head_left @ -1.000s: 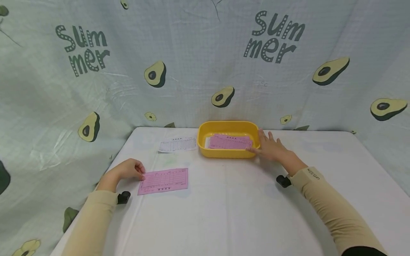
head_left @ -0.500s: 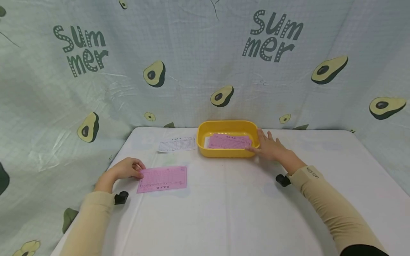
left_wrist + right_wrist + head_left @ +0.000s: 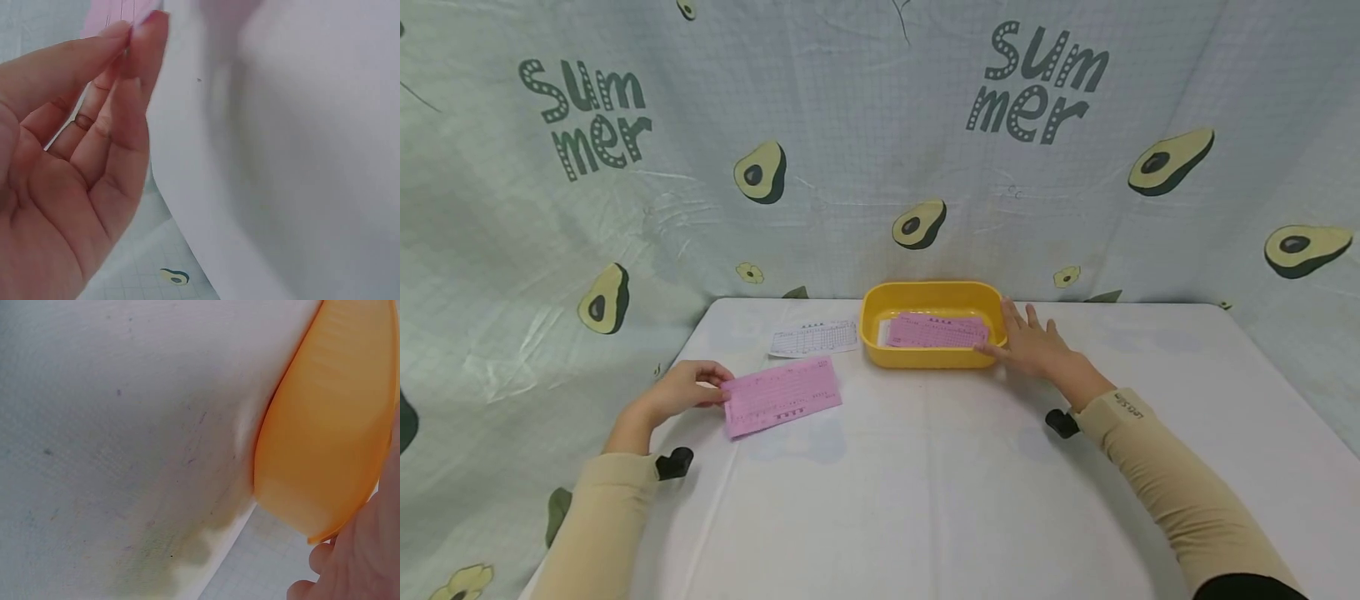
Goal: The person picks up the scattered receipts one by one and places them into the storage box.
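Between thumb and fingers, my left hand (image 3: pixel 688 393) pinches the left edge of a pink printed slip (image 3: pixel 784 395) covered in rows and small text. The left wrist view shows the thumb and forefinger of the left hand (image 3: pixel 81 144) meeting on a corner of the pink slip (image 3: pixel 100 17). My right hand (image 3: pixel 1037 346) rests with spread fingers on the right end of a yellow plastic basin (image 3: pixel 936 358). In the right wrist view, fingers (image 3: pixel 356 556) touch the rim of the yellow basin (image 3: pixel 325 425). Inside it lie pink slips (image 3: pixel 936 332) over a white one.
A white printed slip (image 3: pixel 814 339) lies on the table just left of the basin. The white-covered table (image 3: pixel 1000 492) ends at a hanging sheet (image 3: pixel 850 125) printed with avocados. Each wrist wears a black camera (image 3: pixel 675 463).
My left hand has lifted the pink slip and moved it slightly away from me, tilting its right end upward in view. The right hand stays on the basin.
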Demonstrator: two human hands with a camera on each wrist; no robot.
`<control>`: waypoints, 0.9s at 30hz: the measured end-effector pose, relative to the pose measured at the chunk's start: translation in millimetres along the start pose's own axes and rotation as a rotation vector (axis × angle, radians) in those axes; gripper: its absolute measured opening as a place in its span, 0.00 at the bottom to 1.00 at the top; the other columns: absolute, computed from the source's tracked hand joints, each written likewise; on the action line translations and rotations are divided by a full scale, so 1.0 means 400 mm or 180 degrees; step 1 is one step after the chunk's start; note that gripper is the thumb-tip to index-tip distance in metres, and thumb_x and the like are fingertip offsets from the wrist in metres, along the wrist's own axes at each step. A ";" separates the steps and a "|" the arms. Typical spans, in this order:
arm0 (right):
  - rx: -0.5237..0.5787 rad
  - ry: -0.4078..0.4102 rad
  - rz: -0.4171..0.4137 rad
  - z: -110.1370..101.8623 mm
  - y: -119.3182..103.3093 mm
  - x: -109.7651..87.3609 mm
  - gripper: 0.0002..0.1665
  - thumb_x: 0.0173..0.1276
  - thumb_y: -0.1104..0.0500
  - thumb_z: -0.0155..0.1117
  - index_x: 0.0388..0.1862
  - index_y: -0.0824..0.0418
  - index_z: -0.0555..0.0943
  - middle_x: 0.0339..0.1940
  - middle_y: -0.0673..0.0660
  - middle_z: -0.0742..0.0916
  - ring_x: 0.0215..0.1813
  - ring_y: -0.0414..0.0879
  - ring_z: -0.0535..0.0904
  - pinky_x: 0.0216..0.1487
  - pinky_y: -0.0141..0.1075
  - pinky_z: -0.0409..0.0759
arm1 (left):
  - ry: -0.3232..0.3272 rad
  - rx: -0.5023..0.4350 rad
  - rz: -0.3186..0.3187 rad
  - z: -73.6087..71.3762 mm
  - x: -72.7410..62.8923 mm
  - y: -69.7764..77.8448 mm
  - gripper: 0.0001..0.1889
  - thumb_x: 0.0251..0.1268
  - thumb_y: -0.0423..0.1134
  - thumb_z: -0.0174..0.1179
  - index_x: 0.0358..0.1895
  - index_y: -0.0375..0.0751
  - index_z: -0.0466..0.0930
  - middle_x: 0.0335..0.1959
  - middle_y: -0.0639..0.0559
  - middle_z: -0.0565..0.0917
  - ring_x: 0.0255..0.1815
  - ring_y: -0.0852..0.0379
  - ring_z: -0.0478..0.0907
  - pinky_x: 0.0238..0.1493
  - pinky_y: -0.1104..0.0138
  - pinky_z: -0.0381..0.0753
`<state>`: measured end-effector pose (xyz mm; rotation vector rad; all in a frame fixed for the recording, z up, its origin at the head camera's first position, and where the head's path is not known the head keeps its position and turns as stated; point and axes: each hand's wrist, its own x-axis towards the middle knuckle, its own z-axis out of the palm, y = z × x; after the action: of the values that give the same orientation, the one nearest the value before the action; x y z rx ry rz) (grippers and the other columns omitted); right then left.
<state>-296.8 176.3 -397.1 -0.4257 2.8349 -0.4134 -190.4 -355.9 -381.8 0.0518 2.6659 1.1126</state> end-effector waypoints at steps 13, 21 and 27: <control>-0.0344 0.0216 -0.0120 0.010 0.006 0.005 0.62 0.76 0.25 0.43 0.83 0.70 0.36 0.85 0.68 0.43 0.82 0.71 0.33 0.75 0.70 0.35 | 0.0218 -0.0682 0.0230 0.003 0.019 0.032 0.19 0.72 0.33 0.64 0.59 0.23 0.75 0.50 0.43 0.83 0.46 0.58 0.81 0.49 0.72 0.82; -0.0371 0.0233 -0.0200 0.010 0.004 0.005 0.63 0.76 0.26 0.43 0.82 0.72 0.33 0.84 0.70 0.42 0.83 0.65 0.34 0.78 0.63 0.32 | 0.0347 -0.0994 0.0393 0.019 0.038 0.087 0.19 0.73 0.32 0.63 0.59 0.21 0.74 0.45 0.49 0.82 0.44 0.61 0.81 0.49 0.74 0.81; -0.0362 0.0239 -0.0211 0.011 0.003 0.006 0.63 0.77 0.27 0.43 0.82 0.73 0.33 0.84 0.70 0.42 0.83 0.65 0.34 0.78 0.62 0.33 | 0.0403 -0.1349 0.0536 0.046 0.068 0.133 0.18 0.73 0.27 0.60 0.59 0.18 0.72 0.42 0.55 0.82 0.42 0.65 0.81 0.51 0.72 0.82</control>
<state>-298.0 175.6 -402.2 -0.5387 2.9335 -0.2871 -215.5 -302.1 -362.5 0.1326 2.5054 1.7658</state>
